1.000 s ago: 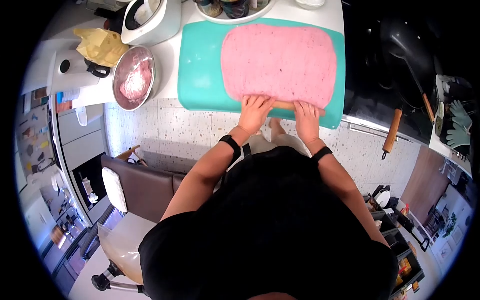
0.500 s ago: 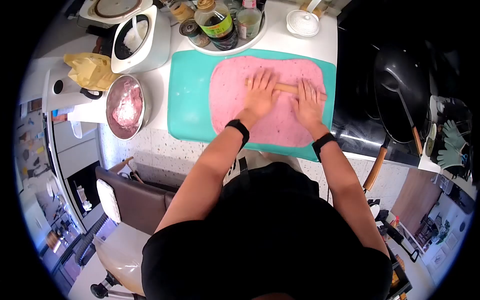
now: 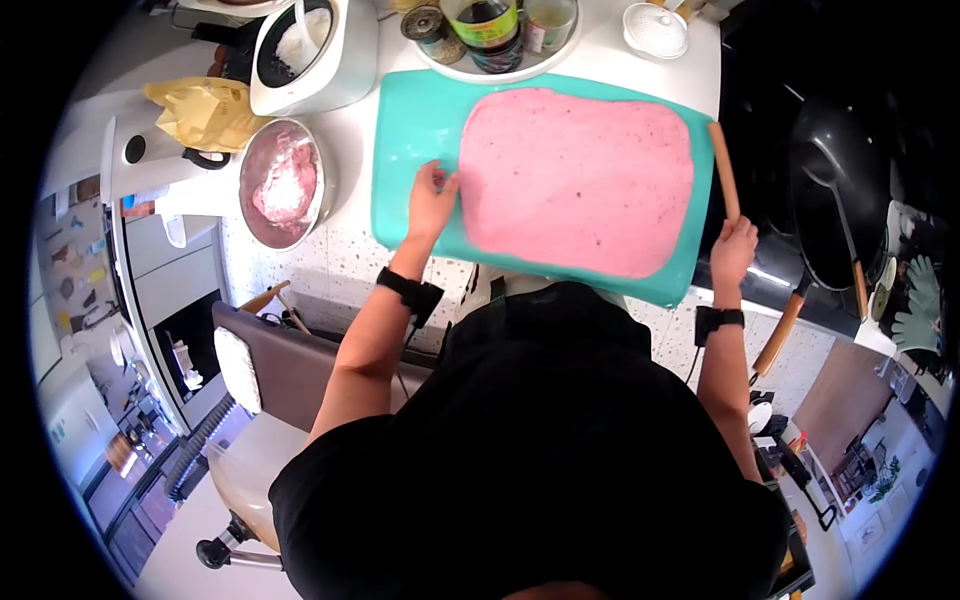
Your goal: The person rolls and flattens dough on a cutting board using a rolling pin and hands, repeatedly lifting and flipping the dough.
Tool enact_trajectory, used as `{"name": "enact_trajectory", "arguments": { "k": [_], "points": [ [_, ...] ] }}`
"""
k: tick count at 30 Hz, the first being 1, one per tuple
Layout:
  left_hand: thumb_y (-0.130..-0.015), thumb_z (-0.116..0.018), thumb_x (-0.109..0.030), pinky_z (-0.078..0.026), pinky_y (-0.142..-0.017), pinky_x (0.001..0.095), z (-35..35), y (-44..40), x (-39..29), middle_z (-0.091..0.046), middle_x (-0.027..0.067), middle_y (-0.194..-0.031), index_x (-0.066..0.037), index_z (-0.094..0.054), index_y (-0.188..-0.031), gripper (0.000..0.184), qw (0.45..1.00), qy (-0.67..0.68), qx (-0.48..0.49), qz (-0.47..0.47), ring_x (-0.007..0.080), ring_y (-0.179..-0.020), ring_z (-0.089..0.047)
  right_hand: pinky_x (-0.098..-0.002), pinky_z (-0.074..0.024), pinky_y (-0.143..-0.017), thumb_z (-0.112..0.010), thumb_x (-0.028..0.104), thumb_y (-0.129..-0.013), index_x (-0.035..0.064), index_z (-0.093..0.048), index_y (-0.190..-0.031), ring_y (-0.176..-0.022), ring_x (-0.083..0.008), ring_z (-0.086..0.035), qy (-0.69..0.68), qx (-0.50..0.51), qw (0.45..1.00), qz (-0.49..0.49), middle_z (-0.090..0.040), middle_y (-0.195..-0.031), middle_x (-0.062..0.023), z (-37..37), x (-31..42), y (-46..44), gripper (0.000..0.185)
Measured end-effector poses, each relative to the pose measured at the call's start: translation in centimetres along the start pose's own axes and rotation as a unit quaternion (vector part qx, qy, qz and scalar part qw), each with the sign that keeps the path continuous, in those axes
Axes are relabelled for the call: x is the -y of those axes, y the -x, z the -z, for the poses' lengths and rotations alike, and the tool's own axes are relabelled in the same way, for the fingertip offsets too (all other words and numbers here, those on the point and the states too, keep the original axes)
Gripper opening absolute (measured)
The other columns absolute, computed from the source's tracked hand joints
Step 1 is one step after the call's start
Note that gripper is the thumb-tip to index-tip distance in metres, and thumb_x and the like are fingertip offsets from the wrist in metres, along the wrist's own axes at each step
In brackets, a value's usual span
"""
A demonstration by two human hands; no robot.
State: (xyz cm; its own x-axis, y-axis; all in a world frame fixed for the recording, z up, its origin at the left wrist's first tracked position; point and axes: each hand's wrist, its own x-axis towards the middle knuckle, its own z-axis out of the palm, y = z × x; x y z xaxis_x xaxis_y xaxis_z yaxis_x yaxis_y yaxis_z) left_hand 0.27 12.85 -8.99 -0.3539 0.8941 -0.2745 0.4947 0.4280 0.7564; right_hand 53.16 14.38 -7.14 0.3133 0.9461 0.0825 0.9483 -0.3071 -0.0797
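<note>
A flat pink sheet with small dark specks (image 3: 580,180), like rolled-out meat paste, lies on a turquoise mat (image 3: 412,120). My left hand (image 3: 433,203) is at the sheet's left edge, its fingers bent and slightly apart; I see nothing between them. My right hand (image 3: 735,250) grips the near end of a wooden rolling pin (image 3: 724,170). The pin points away from me, just beyond the mat's right edge. Black bands with small boxes circle both wrists.
To the left stand a metal bowl of pink meat (image 3: 283,185), a rice cooker (image 3: 345,75) and a yellow bag (image 3: 205,113). Bottles and jars crowd a round tray (image 3: 455,70) behind the mat, near a white lidded dish (image 3: 655,32). A black wok (image 3: 815,230) sits at right.
Both hands have left the sheet's middle. My right hand has taken the rolling pin right, off the sheet, and turned it lengthwise. My left hand has moved to the left edge. The view has shifted.
</note>
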Motion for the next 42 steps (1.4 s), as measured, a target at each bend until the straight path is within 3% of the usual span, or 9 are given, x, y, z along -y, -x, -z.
{"name": "enact_trajectory", "arguments": {
  "k": [6,13,18,23,25,32,38,40,42],
  "points": [
    [-0.083,-0.078,-0.032,-0.055,-0.082,0.0377,0.3,-1.2,0.5,-0.07,0.018,-0.106,0.007,-0.052,-0.131,0.067,0.993,0.056,0.102,0.018,0.0281,-0.093,-0.069,-0.0507,-0.0477,-0.097,-0.066,0.02,-0.092,0.0045,-0.054,-0.134,-0.118,-0.0426,-0.054,-0.018,-0.103,0.993,0.051,-0.058,-0.127,-0.0229,1.5,5.5,2.0,0.046],
    [-0.079,-0.082,-0.032,-0.054,-0.084,0.0395,-0.3,-4.0,-0.5,-0.067,0.0228,-0.107,0.008,-0.054,-0.123,0.065,0.983,-0.068,0.17,0.002,0.0319,-0.098,-0.068,-0.0482,-0.0462,-0.104,-0.067,0.02,-0.086,-0.0005,-0.057,-0.131,-0.123,-0.0418,-0.056,-0.156,0.203,0.913,0.318,-0.06,-0.133,-0.0247,5.1,28.5,16.1,0.051],
    [-0.077,-0.083,-0.032,-0.053,-0.089,0.0421,-0.9,-1.3,-0.2,-0.062,0.026,-0.114,0.008,-0.051,-0.126,0.071,0.979,-0.089,0.097,-0.152,0.0348,-0.104,-0.065,-0.0467,-0.0496,-0.097,-0.067,0.019,-0.083,-0.0019,-0.059,-0.125,-0.112,-0.0385,-0.061,-0.253,0.077,0.964,0.041,-0.062,-0.127,-0.0232,0.0,22.5,15.3,0.047],
    [-0.085,-0.079,-0.031,-0.051,-0.09,0.0428,1.7,4.0,3.8,-0.059,0.0156,-0.118,0.006,-0.039,-0.139,0.077,0.964,0.09,0.243,0.062,0.0273,-0.103,-0.061,-0.0395,-0.0535,-0.082,-0.072,0.023,-0.082,-0.0059,-0.063,-0.117,-0.095,-0.0298,-0.068,-0.302,0.057,0.922,-0.236,-0.069,-0.109,-0.0227,-1.5,7.2,12.3,0.046],
    [-0.088,-0.077,-0.029,-0.05,-0.089,0.0447,3.4,6.7,1.5,-0.059,0.0099,-0.118,0.002,-0.046,-0.137,0.066,0.916,0.217,0.258,0.219,0.0232,-0.101,-0.06,-0.0317,-0.054,-0.069,-0.076,0.024,-0.083,-0.0032,-0.063,-0.117,-0.081,-0.0189,-0.064,-0.317,0.101,0.875,-0.352,-0.068,-0.095,-0.0093,-3.0,4.7,12.2,0.045],
    [-0.084,-0.08,-0.032,-0.047,-0.092,0.0415,-1.1,6.9,1.1,-0.059,0.0128,-0.121,0.003,-0.054,-0.128,0.062,0.884,0.254,0.212,0.329,0.0208,-0.114,-0.053,-0.0403,-0.0525,-0.062,-0.079,0.026,-0.078,-0.0096,-0.067,-0.105,-0.07,-0.0227,-0.066,-0.445,0.161,0.813,-0.339,-0.071,-0.084,-0.013,-3.1,6.6,10.7,0.047],
    [-0.076,-0.084,-0.019,-0.053,-0.066,0.0383,-5.3,9.5,2.6,-0.065,0.0148,-0.09,0.011,-0.057,-0.116,0.057,0.989,-0.096,-0.047,-0.106,0.0244,-0.075,-0.065,-0.0384,-0.0516,-0.066,-0.075,0.021,-0.08,-0.0093,-0.065,-0.089,-0.076,-0.0214,-0.068,-0.22,0.121,0.962,-0.105,-0.067,-0.073,-0.0094,-2.7,6.1,10.9,0.033],
    [-0.076,-0.085,-0.026,-0.051,-0.063,0.036,-5.4,8.3,3.0,-0.066,0.012,-0.077,0.009,-0.064,-0.104,0.049,0.982,0.109,-0.033,0.152,0.022,-0.064,-0.063,-0.0383,-0.0557,-0.073,-0.072,0.017,-0.084,-0.0069,-0.064,-0.094,-0.082,-0.0241,-0.07,-0.409,0.179,0.879,-0.166,-0.071,-0.085,-0.0115,-4.8,4.4,10.3,0.027],
    [-0.076,-0.082,-0.028,-0.054,-0.068,0.039,-2.5,6.7,0.9,-0.07,0.0165,-0.084,0.007,-0.067,-0.1,0.045,0.989,0.009,0.063,0.135,0.0276,-0.073,-0.067,-0.0395,-0.0575,-0.076,-0.071,0.016,-0.086,-0.0055,-0.063,-0.1,-0.082,-0.0251,-0.07,-0.532,0.218,0.769,-0.28,-0.07,-0.091,-0.0119,-1.8,6.1,10.3,0.026]
  ]
}}
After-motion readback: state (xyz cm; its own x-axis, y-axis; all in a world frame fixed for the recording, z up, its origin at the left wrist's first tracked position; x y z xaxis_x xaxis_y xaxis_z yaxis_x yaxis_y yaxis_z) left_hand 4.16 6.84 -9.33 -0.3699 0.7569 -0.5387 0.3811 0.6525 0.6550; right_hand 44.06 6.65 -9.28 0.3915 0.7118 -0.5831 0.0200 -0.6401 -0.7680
